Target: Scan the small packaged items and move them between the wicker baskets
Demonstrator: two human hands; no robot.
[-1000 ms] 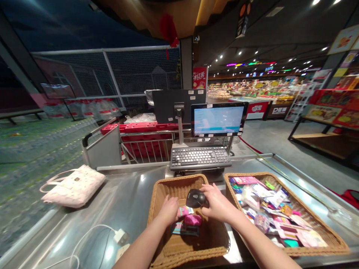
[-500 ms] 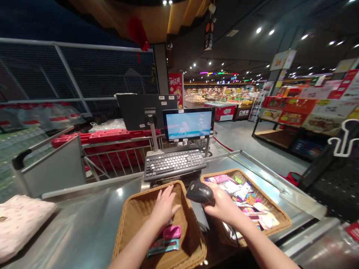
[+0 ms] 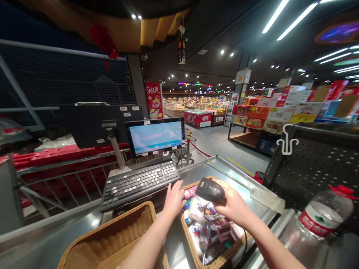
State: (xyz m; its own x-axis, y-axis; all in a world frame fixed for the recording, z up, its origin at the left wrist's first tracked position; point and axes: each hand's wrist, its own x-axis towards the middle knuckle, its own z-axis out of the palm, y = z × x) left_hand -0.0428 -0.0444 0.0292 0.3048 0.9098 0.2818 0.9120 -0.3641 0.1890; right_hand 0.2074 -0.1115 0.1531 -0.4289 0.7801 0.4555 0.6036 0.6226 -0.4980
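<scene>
while the right hand point(image 3: 232, 205) grips a black handheld scanner point(image 3: 210, 189) above a wicker basket point(image 3: 187, 224) of small packets point(image 3: 198, 209), the left hand point(image 3: 174, 200) is open, just beside the packets at the basket's rim.

冰红茶 on the red banner point(image 3: 154, 100), white P on the dark counter point(image 3: 218, 119) — rest too small to read
</scene>
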